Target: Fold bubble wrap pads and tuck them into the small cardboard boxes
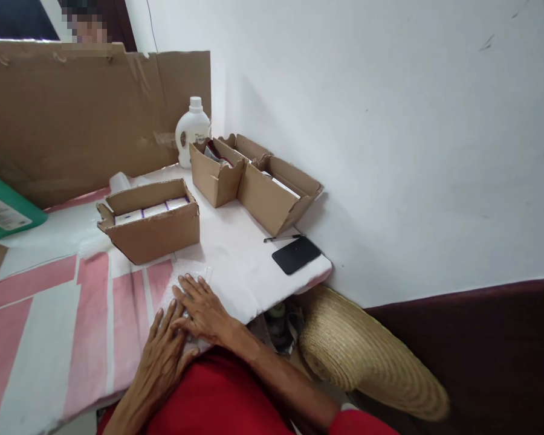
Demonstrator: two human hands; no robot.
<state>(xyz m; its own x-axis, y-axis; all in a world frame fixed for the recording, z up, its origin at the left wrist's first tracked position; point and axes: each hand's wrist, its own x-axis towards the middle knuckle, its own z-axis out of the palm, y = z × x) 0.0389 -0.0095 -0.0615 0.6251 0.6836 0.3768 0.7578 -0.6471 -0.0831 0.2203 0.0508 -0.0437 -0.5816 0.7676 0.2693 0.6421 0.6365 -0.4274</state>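
Both hands rest at the front edge of a table covered with a pink and white cloth. My left hand lies flat with its fingers stretched out. My right hand lies beside it, fingers spread, its thumb side overlapping the left. Under the fingers is a clear sheet of bubble wrap, largely covered by the hands. Just beyond stands an open cardboard box with white, purple-edged packs in it.
More open cardboard boxes stand by the wall, near a white jug. A black phone and a pen lie at the right corner. A green container is at left. Below the table's right edge is a straw hat. Behind the cardboard panel is a person.
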